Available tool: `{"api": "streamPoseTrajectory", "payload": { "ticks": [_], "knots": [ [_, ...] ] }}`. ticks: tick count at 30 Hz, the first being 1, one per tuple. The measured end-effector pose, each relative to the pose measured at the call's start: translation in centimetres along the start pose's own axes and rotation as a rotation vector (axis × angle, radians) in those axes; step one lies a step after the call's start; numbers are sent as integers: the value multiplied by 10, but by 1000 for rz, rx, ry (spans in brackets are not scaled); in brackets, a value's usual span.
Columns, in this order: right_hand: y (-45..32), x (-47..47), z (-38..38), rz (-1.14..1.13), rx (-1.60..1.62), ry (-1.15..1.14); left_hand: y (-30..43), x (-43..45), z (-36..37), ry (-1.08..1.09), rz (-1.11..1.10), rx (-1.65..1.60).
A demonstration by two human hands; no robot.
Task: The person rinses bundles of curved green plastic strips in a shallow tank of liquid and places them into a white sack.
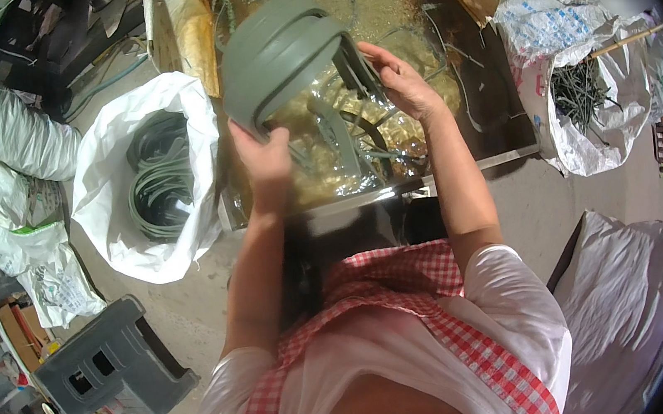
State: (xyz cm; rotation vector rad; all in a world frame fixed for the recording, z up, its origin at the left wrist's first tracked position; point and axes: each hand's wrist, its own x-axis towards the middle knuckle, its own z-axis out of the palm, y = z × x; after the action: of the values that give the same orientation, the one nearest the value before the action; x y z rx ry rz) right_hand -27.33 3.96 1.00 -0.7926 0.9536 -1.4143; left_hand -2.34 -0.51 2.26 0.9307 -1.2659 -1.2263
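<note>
A bent bundle of grey-green plastic or rubber strips (pixel 280 56) arches over a water-filled tank (pixel 380 195). My left hand (pixel 265 159) grips its near left end, thumb on the inside; this hand is slightly blurred. At the other end, my right hand (pixel 406 81) holds the dangling strip ends with the fingers on the outer side. Beneath the bundle, a loose grey-green strip piece (pixel 339 133) and a dark curved strip (pixel 369 133) lie in the rippling yellowish water. Thin offcuts show around them.
To the left stands a white woven sack (pixel 97 194) containing coiled green strips (pixel 164 197). Another sack (pixel 604 133) at right holds thin dark scraps (pixel 580 92) and a stick. A grey plastic stool (pixel 107 362) lies at lower left. A large pale bag (pixel 619 295) rests at lower right.
</note>
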Motion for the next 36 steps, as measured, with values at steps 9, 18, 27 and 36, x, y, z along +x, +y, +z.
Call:
{"api": "streamPoseTrajectory", "payload": {
  "ticks": [9,18,27,36],
  "knots": [
    [30,1,35,225,-47,-67,-15,2,10,207,-388,-615],
    [36,2,23,420,-337,-3,-13,9,-7,189,-394,-421],
    [88,-13,-7,-195,-1597,337,30,10,-18,-144,67,300],
    [67,-13,-24,-171,-1444,689,-34,27,-77,406,-604,-278]
  ]
}}
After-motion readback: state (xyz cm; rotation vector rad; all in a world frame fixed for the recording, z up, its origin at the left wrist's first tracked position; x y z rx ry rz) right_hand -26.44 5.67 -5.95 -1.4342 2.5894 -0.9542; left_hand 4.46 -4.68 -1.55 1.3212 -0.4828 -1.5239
